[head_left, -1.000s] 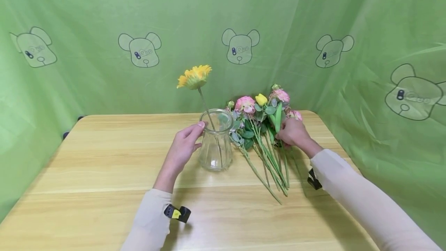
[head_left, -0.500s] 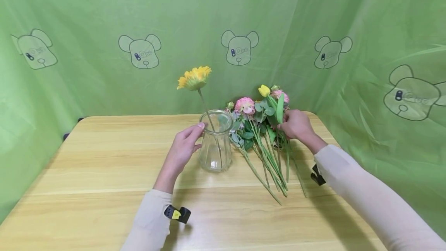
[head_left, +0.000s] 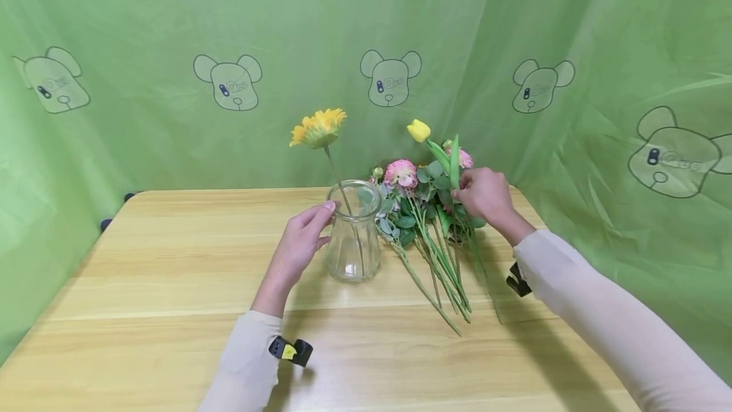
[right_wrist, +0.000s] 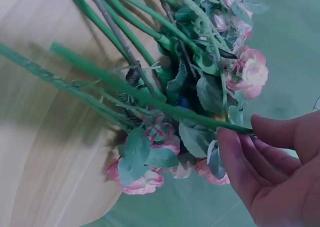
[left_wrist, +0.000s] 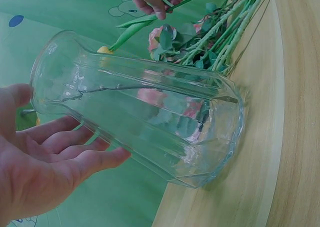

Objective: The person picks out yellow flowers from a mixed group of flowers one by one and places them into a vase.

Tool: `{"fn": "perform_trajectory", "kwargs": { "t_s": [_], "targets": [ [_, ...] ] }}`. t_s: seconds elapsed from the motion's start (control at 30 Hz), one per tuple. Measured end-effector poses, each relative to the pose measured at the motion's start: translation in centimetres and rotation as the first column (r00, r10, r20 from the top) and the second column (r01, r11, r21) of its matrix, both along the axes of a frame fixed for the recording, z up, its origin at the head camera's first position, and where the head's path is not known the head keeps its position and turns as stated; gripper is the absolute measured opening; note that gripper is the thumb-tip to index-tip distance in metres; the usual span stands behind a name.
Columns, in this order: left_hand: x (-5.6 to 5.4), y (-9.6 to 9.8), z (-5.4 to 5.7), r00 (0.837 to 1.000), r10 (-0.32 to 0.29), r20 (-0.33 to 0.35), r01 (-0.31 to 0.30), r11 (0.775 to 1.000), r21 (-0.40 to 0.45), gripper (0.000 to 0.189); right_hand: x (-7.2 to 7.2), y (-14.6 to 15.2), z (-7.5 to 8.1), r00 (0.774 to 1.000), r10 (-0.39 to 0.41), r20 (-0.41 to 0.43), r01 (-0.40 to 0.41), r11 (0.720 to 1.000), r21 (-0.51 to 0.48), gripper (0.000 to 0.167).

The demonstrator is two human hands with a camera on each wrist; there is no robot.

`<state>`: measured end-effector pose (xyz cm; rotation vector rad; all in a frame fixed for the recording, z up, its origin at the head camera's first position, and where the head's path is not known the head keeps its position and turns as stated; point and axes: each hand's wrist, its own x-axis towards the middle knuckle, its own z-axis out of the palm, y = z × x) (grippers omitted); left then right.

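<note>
While the curtain [head_left: 309,11] hangs behind the vase and the table [head_left: 171,310] spreads under it, the heap [head_left: 407,221] of cut-looking flowers lies just to the vase's right, stems towards the wearer. The vase [head_left: 341,253] itself stands upright. At its left side is the left hand [head_left: 297,243], thumb at the rim, fingers extended loosely against the glass rather than wrapped round it. To the vase's right, above the heap, the right hand [head_left: 485,194] pinches the tulip [head_left: 419,130] between thumb and fingertips, close under its leaves. Inside the vase, the daisy [head_left: 318,129] leans left, its stem foot at the right of the base.

The step in hand seems to be freeing the tulip from the heap. A light pinch should serve, drawing along the line of the stem [right_wrist: 155,104] so its long lower end does not drag neighbours along. Light steadying pressure would suit the glass; a hard push on the rim could tip it.
</note>
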<state>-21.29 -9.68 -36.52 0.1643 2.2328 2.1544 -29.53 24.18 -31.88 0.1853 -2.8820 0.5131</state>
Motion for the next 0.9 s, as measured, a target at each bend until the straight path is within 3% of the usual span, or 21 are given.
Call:
{"fn": "perform_trajectory", "kwargs": {
  "t_s": [0.3,0.63,0.9],
  "targets": [
    [-0.14,0.07,-0.04,1.0,-0.01,-0.012,0.01,1.0,0.012,0.059,0.13,-0.48,0.25,0.999,-0.038,-0.003,0.038,0.997,-0.061,0.017],
    [-0.13,0.0,-0.03,1.0,0.003,-0.002,-0.003,1.0,0.005,0.058,-0.07,-0.6,0.59,0.995,-0.066,-0.079,0.059,0.994,-0.091,0.017],
    [-0.02,-0.01,0.0,1.0,0.004,-0.002,-0.004,1.0,0.001,0.059,0.17,-0.98,0.72,0.997,-0.071,-0.042,0.067,0.992,-0.108,0.019]
  ]
}}
